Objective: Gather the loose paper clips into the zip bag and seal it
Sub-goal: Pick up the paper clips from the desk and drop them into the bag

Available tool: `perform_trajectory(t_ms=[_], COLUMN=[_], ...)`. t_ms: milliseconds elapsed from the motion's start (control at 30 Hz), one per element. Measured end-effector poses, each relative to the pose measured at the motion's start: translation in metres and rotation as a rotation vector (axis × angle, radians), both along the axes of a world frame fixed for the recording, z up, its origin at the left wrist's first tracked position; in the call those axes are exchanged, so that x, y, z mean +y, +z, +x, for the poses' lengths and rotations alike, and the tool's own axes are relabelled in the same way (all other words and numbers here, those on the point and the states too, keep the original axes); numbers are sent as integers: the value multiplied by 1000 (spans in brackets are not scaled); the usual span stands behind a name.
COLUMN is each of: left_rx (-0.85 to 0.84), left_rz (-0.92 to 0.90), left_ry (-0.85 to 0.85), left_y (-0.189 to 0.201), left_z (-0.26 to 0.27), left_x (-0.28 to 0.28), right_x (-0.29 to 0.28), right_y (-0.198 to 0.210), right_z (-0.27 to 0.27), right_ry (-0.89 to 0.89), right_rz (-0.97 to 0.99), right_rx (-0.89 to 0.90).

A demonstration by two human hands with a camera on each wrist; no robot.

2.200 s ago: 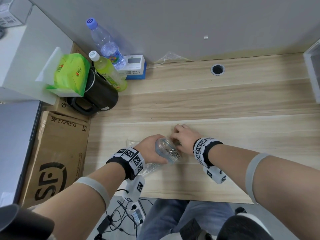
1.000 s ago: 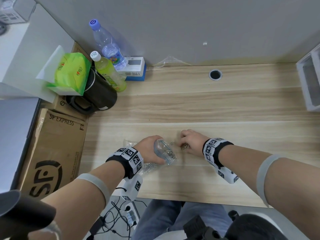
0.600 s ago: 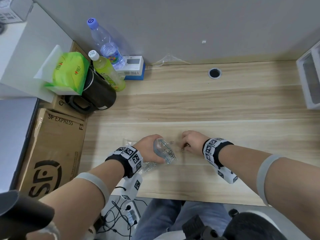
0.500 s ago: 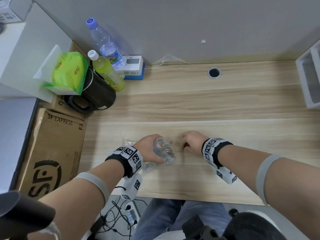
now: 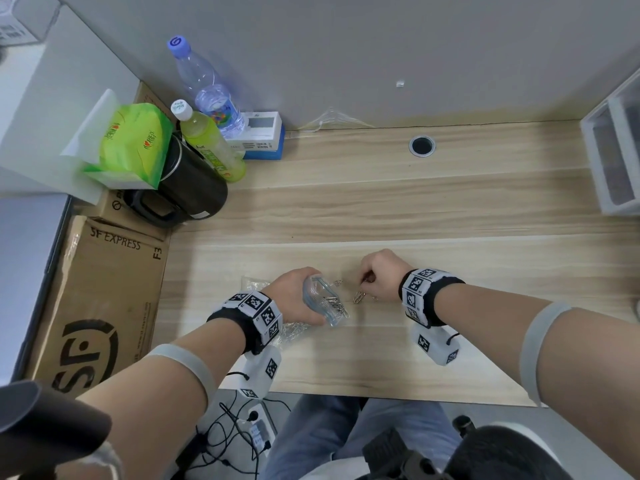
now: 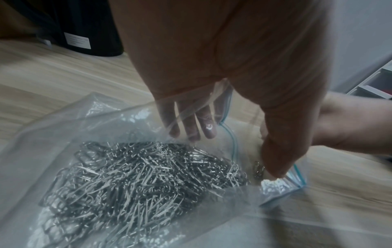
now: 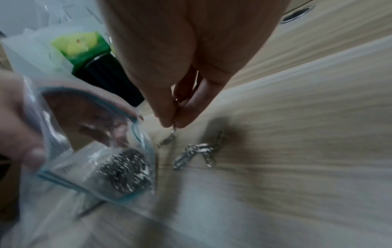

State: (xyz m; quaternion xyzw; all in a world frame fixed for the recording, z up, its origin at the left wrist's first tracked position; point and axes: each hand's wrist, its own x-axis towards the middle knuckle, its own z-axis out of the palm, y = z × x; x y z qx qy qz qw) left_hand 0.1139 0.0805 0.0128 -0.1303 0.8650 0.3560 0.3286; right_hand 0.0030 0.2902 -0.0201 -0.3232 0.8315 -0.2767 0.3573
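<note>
At a pale wood-grain desk (image 5: 450, 209) against a grey wall, the left hand (image 5: 294, 296) grips the zip bag (image 6: 106, 167) by its mouth, propping it open, while the right hand (image 5: 379, 275) pinches a paper clip (image 7: 172, 132) off the surface. A small cluster (image 7: 195, 154) lies loose just beside the bag; keeping the mouth wide and low should ease each drop. Bottles and a black kettle (image 5: 187, 181) crowd the far-left corner.

At the far left corner of the wooden tabletop (image 5: 381, 209) stand a clear water bottle (image 5: 204, 88), a green drink bottle (image 5: 207, 143), a black jug (image 5: 183, 188) topped by a green tissue pack (image 5: 133, 143), and a white-and-blue box (image 5: 259, 136). A cardboard box (image 5: 100, 296) lies left; a cable hole (image 5: 421, 145) sits far; white drawers (image 5: 613, 154) stand right.
</note>
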Motion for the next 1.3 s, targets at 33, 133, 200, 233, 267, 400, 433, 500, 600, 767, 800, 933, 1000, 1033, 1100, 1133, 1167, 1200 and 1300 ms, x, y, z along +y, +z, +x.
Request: perform_trajectory(t_ms=[33,133,200,233,267,400,433,500,600,767,800,933,1000,1033,1100,1133,1167,1200,1300], left_rx=[-1,6,16,19,25,21,20,14,-8,3,4,4,7,8,8,6,4,4,3], left_rz=[6,55,71,67,66,113,117,69,25,10,9,19,16,17,22,22,21,23,18], left_ry=[2,18,13,6,-1,50,66,42,7,3,2,4,2,3,4,2,1,2,-1], left_y=[1,3,4,5,6,6,6,4,2,1,0,-2,-2,-3,-5,-6,-6,-6,-6], left_z=[0,-1,-2,-2,-2,3,6,6,10,13,14,16,16,17,19,20,20,21,21], left_x=[1,3,3,4,4,2,0,1,-2,-3,-4,-5,-5,-5,-6,-6,-6,-6,-6], right_x=[-4,-23,-36,-42,-46,-43,-39,-21,7,25,23,20,19,18,17,16,17,18,22], right_y=[4,21,28,30,31,29,27,22,9,1,0,-7,-8,-9,-7,-6,-6,-5,-5], right_z=[-1,6,19,25,31,27,22,3,-19,-17,-12,4,4,3,2,2,2,3,4], right_ry=[-28,-45,-35,-33,-37,-146,-159,-179,-210,-50,-12,102,137,148,165,166,163,156,121], right_rz=[-21,-68,-100,-114,-131,-136,-101,1,183,309,304,224,228,245,298,321,336,342,334], right_rx=[-26,-146,-211,-241,-272,-336,-292,-114,38,62,77,101,122,132,134,129,129,134,160])
